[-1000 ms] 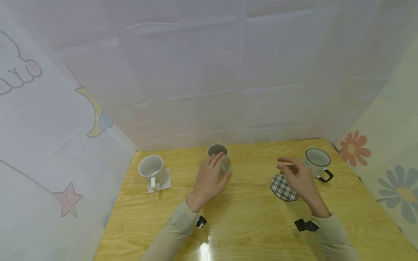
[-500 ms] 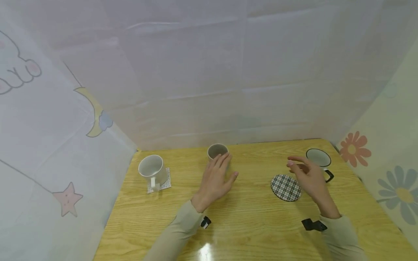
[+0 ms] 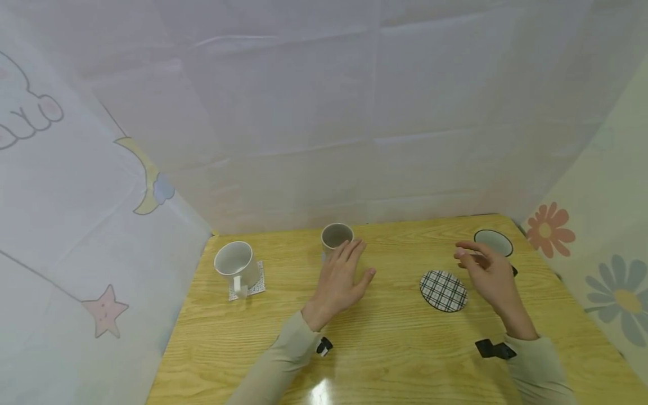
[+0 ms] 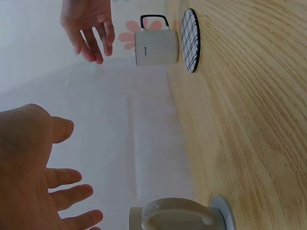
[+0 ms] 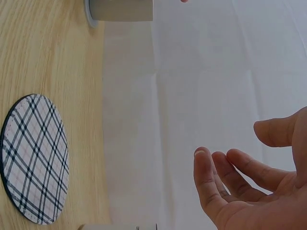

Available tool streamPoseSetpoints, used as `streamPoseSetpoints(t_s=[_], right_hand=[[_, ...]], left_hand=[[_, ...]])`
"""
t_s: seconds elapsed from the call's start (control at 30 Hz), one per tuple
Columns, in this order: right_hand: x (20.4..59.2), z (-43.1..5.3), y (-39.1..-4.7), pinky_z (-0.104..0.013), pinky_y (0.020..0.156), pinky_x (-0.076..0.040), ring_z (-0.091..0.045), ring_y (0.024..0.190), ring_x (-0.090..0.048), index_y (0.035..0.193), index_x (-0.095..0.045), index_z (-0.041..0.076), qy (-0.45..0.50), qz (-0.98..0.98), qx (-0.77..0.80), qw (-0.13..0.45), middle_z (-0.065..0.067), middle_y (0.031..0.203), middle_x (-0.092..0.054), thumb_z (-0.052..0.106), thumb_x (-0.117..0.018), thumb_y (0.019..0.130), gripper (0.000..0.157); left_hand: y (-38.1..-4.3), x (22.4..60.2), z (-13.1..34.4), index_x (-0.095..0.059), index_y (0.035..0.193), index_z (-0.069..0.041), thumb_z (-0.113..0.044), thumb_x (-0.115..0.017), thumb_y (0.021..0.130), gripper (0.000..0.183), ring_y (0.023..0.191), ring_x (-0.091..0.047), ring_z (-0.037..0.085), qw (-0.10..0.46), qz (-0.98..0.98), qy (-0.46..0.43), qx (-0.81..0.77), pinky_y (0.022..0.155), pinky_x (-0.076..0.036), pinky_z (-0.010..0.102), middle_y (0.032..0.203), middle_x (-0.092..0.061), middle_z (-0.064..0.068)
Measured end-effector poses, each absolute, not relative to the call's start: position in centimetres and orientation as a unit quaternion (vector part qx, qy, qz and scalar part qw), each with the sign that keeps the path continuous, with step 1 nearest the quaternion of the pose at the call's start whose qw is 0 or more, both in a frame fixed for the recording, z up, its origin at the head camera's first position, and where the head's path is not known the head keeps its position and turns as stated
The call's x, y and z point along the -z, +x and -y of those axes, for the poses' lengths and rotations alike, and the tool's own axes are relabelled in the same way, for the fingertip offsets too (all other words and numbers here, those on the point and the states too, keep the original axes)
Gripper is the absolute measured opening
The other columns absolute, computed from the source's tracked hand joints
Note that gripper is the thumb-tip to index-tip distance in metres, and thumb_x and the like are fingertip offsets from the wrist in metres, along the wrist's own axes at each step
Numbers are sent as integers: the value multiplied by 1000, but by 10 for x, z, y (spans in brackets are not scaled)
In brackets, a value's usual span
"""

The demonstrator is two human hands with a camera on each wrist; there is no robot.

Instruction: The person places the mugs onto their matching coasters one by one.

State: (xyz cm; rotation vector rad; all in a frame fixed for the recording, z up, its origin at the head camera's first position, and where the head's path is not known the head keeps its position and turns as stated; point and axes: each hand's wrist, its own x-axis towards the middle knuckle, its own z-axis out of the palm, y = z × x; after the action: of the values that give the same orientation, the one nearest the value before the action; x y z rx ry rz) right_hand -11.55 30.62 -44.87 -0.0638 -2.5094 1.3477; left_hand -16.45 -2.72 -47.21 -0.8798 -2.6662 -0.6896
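My left hand [image 3: 336, 284] hovers in front of the middle mug [image 3: 336, 235], overlapping its lower part in the head view. Its fingers are extended, the thumb apart, and hold nothing. In the left wrist view that mug stands on a round grey coaster [image 4: 228, 215], handle toward the camera. My right hand [image 3: 491, 281] hangs in the air before a white mug with a black rim [image 3: 493, 243], hiding most of its body. The fingers are loosely bent, with air between thumb and fingertips. Left of it lies a round plaid coaster [image 3: 443, 291] with nothing on it.
Another white mug [image 3: 248, 274] stands on a square speckled coaster [image 3: 257, 287] at the left of the wooden table [image 3: 385, 349]. A pale sheet [image 3: 324, 140] hangs close behind the table's back edge. Printed sheets flank both sides.
Both hands have drifted to the right. The left hand has come away from over the middle mug; the right hand has uncovered the plaid coaster and now covers more of the black-rimmed mug.
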Motion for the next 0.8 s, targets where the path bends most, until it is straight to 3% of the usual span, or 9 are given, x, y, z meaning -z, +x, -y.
streamPoseSetpoints(t_s=[0.1, 0.37, 0.8], right_hand=[[449, -311, -115, -31, 43, -42, 14, 87, -67, 140, -67, 5, -29, 868, -474, 142, 27, 105, -70, 33, -60, 111, 41], [456, -326, -116, -17, 63, -57, 15, 90, -68, 142, -64, 0, -28, 865, -479, 146, 32, 109, -66, 25, -60, 111, 40], [451, -347, -107, -14, 66, -53, 14, 86, -68, 142, -65, 5, -57, 868, -472, 147, 34, 101, -68, 33, -61, 110, 42]], left_hand=[[-164, 473, 25, -45, 160, -5, -43, -58, 110, 65, 151, -46, 41, 126, 914, -303, 236, 124, -42, 55, 164, -48, 15], [-164, 476, 18, -45, 161, -6, -46, -56, 110, 65, 153, -45, 35, 116, 918, -305, 227, 124, -42, 53, 165, -48, 12], [-163, 478, 1, -46, 161, -8, -46, -58, 110, 65, 150, -48, 29, 122, 910, -324, 228, 121, -45, 51, 165, -48, 10]])
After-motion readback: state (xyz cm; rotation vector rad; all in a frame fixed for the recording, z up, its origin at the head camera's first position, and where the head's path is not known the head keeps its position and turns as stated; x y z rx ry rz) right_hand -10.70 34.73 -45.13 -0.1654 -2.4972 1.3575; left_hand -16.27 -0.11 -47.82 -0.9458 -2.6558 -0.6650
